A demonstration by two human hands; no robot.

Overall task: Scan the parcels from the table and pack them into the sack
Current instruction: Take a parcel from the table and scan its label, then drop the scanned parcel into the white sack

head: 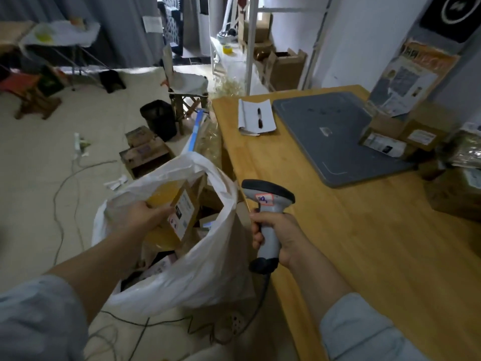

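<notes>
My left hand grips a brown cardboard parcel with a white label, held inside the open mouth of the white plastic sack on the floor left of the table. Other parcels lie deeper in the sack. My right hand holds a grey barcode scanner by its handle, over the near left edge of the wooden table. More brown parcels are stacked at the table's right side.
A grey mat and a white notepad lie on the table. On the floor are cables, cardboard boxes, a black bin and a stool. A power strip sits below the sack.
</notes>
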